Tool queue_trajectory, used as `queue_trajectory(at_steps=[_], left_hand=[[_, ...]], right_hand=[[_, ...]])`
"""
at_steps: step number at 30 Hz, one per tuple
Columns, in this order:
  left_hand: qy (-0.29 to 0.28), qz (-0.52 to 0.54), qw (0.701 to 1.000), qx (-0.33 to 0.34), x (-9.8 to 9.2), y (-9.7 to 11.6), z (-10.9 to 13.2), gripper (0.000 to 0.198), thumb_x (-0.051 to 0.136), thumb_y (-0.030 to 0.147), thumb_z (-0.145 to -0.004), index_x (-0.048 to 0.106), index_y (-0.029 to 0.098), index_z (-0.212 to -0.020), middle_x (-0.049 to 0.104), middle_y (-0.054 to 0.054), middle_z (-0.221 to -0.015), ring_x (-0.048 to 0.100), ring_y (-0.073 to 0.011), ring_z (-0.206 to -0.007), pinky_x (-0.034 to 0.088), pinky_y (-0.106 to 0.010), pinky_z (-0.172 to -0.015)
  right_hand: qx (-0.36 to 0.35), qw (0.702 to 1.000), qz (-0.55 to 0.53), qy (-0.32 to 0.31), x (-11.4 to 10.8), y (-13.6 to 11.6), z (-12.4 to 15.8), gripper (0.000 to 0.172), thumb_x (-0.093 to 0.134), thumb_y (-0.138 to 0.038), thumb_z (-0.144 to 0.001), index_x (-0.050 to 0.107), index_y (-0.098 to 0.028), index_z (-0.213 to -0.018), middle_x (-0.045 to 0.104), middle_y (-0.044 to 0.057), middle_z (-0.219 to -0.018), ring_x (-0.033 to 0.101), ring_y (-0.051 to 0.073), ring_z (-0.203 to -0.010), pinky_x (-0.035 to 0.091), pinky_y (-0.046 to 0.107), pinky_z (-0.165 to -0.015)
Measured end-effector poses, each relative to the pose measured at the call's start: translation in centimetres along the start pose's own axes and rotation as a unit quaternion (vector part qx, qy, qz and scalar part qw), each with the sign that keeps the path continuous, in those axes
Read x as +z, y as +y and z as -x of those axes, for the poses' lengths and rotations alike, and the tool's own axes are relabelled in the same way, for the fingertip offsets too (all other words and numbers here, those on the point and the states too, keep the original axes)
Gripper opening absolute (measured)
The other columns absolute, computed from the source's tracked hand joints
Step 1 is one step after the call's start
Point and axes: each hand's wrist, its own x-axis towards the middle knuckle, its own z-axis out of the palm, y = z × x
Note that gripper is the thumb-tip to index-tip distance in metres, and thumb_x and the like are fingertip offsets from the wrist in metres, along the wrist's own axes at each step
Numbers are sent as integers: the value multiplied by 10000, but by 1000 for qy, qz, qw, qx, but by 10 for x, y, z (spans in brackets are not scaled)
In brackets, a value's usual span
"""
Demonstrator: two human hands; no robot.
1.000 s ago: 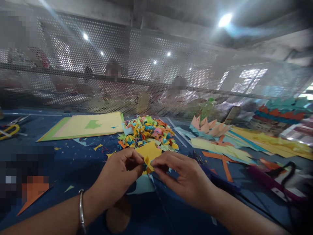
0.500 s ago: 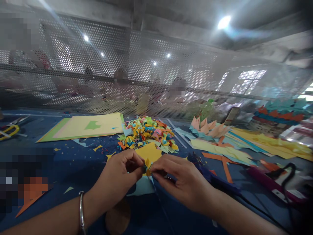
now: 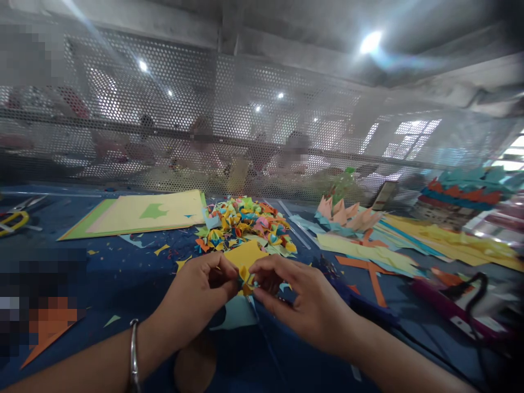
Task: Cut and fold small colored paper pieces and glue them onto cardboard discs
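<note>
At the middle, my left hand (image 3: 200,292), closed in a pinch, grips a small folded yellow paper flower (image 3: 246,278). My right hand (image 3: 292,289) has its fingers curled about the flower's right side, thumb and forefinger slightly apart. Their exact contact is partly hidden. A thin pale strip or stick (image 3: 258,316) runs down below the flower. Just beyond my fingers lies a yellow paper sheet (image 3: 245,252), and a light blue paper piece (image 3: 234,314) lies under the hands. A heap of small colourful folded paper pieces (image 3: 245,221) rises behind.
Stacked paper sheets (image 3: 123,215) and yellow-handled scissors (image 3: 16,221) lie left. To the right are peach paper points (image 3: 347,212), orange strips (image 3: 374,273), a dark blue corded tool (image 3: 364,303) and a magenta object (image 3: 454,308). A perforated metal screen (image 3: 172,120) stands behind the table.
My right thumb and forefinger have spread a little apart beside the yellow flower. The left hand keeps its pinch. The whole view has shifted slightly.
</note>
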Motion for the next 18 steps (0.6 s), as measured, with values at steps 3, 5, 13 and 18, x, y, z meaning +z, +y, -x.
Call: queue_trajectory(at_steps=[3, 5, 13, 18], left_hand=[[16, 9, 1000, 19, 0, 2, 1, 77, 602, 195, -669, 527, 186, -678, 607, 2, -725, 549, -126, -643, 429, -265, -621], [28, 20, 999, 34, 1, 3, 2, 70, 600, 183, -656, 532, 186, -674, 612, -2, -746, 557, -130, -661, 438, -264, -626], [29, 4, 996, 79, 1, 6, 5, 46, 588, 163, -682, 552, 191, -689, 627, -16, -826, 590, -151, -749, 464, -277, -680], [21, -38, 994, 96, 2, 7, 6, 63, 566, 132, -699, 556, 194, -694, 619, -4, -812, 588, -145, -756, 462, -267, -682]], right_hand=[[28, 998, -50, 7, -1, -1, -1, 229, 568, -214, -834, 529, -202, -1059, 628, 16, -865, 595, 122, -719, 505, 263, -671], [45, 996, -76, 18, -2, -2, -1, 221, 573, -231, -838, 529, -202, -1052, 631, 15, -855, 591, 121, -709, 503, 260, -658], [90, 983, -157, 14, -1, -4, -4, 172, 583, -271, -845, 550, -208, -1002, 644, 25, -874, 601, 146, -784, 487, 294, -713], [106, 974, -199, 7, -1, -7, -3, 144, 590, -297, -837, 565, -202, -942, 614, 14, -830, 567, 136, -744, 463, 287, -693]])
